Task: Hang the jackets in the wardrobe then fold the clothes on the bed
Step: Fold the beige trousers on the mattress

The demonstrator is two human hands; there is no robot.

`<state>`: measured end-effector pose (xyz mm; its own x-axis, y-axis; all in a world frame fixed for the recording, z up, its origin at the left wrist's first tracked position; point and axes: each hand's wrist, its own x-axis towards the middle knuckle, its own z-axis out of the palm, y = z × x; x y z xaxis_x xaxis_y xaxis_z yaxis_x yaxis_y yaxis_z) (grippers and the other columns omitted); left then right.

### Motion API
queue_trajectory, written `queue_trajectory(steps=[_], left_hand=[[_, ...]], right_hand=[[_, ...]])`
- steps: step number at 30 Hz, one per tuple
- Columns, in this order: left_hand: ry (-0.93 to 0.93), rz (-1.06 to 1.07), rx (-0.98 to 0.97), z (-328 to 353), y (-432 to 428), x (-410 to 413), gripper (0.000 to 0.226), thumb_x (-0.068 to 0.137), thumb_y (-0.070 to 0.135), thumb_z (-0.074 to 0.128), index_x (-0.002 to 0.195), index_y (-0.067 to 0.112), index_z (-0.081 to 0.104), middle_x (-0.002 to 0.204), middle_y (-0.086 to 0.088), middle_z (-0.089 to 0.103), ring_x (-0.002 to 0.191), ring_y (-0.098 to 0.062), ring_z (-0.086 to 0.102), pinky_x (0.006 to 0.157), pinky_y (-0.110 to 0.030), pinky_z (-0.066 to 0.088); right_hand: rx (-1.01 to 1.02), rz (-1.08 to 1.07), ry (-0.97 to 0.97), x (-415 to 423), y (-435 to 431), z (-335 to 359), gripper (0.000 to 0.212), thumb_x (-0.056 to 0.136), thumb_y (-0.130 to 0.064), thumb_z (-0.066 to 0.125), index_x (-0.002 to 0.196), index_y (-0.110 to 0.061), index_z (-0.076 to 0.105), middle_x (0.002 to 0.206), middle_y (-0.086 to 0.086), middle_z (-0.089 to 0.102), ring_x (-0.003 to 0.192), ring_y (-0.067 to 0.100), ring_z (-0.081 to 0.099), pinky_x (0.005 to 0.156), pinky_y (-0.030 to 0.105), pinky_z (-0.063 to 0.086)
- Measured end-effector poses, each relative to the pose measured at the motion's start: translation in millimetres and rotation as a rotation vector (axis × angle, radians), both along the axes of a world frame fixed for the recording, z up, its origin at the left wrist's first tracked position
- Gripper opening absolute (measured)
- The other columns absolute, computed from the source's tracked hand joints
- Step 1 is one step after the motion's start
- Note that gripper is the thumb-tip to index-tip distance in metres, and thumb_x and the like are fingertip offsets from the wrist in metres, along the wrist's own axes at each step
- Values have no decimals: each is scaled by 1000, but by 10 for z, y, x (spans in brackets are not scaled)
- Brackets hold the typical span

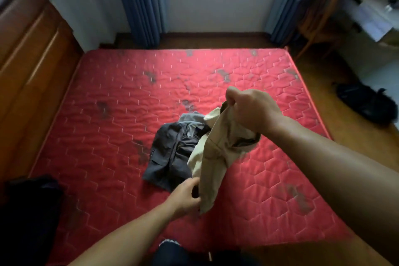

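Your beige garment hangs above the red mattress, held w/ both hands: your right hand is clenched on its top end, your left hand pinches its lower edge. Just behind it a dark grey garment lies crumpled approx. in the mattress middle. A wooden wardrobe stands at left, a black bag on the floor at right

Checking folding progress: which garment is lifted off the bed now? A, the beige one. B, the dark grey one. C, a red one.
A: the right hand grips the beige garment at its top, the left hand its lower edge; the dark garment lies on the mattress.
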<state>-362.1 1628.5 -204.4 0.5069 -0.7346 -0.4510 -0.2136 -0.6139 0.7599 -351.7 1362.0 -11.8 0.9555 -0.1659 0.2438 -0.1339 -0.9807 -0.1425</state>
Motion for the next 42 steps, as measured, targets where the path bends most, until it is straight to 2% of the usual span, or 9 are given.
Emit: queue_trajectory(steps=[4, 9, 14, 20, 27, 31, 35, 38, 42], left_hand=[[-48, 174, -74, 275, 40, 136, 22, 79, 32, 74, 98, 40, 66, 88, 13, 74, 84, -3, 69, 78, -37, 56], [-397, 341, 49, 887, 70, 738, 14, 91, 26, 62, 101, 18, 55, 91, -8, 71, 84, -29, 66, 70, -40, 49], [-677, 283, 53, 1953, -32, 1157, 5, 90, 19, 54, 91, 21, 50, 78, -1, 64, 72, -26, 63, 65, -38, 48], [-916, 132, -13, 3075, -362, 1237, 6, 93, 15, 54, 95, 21, 53, 85, 2, 62, 75, -14, 59, 71, -34, 45], [-1116, 60, -57, 4446, -670, 927, 23, 93, -3, 52, 105, 12, 63, 92, -5, 67, 87, -27, 65, 75, -36, 49], [-1344, 64, -187, 5163, -753, 721, 34, 92, -8, 53, 120, 10, 61, 101, -8, 70, 83, -28, 66, 70, -32, 49], [-1303, -91, -64, 5369, -773, 533, 41, 96, -2, 53, 129, 23, 53, 96, -3, 69, 74, -21, 67, 64, -39, 57], [-1252, -178, 61, 5279, -783, 467, 47, 94, -3, 54, 132, 23, 48, 95, -3, 67, 77, -21, 65, 65, -30, 52], [-1102, -233, 146, 5248, -791, 356, 39, 86, -12, 55, 109, 20, 59, 91, -2, 65, 83, -22, 64, 67, -21, 49]], right_hand=[[9, -2, -30, -103, -146, 416, 17, 80, -12, 47, 90, -23, 56, 67, 4, 57, 61, 37, 60, 56, 34, 36], [-41, -27, 26, -334, -547, 687, 17, 90, -14, 46, 101, -26, 51, 84, 14, 69, 72, 37, 65, 60, 38, 46], [-96, -30, 70, -662, -968, 815, 22, 92, -14, 48, 107, -29, 46, 95, 8, 71, 81, 32, 69, 66, 38, 51], [-126, 21, 4, -886, -1388, 1159, 30, 84, -17, 54, 106, -33, 40, 98, 0, 69, 86, 30, 69, 62, 33, 40], [-197, 58, -135, -1022, -1771, 2012, 18, 93, -18, 46, 105, -31, 46, 104, 1, 64, 92, 32, 69, 70, 39, 54], [-281, -34, -289, -1015, -1917, 2686, 7, 93, -20, 46, 91, -23, 52, 83, 1, 60, 77, 31, 64, 62, 35, 45], [-273, -70, -169, -1078, -1908, 2949, 16, 89, -18, 47, 74, -23, 44, 75, -2, 52, 71, 24, 55, 63, 37, 48], [-217, -6, -82, -1146, -1864, 2808, 20, 88, -19, 46, 69, -25, 44, 77, -1, 56, 79, 29, 62, 73, 46, 57], [-127, 12, -45, -1231, -1858, 2716, 21, 79, -30, 42, 59, -31, 46, 87, 6, 66, 86, 33, 65, 79, 46, 57]])
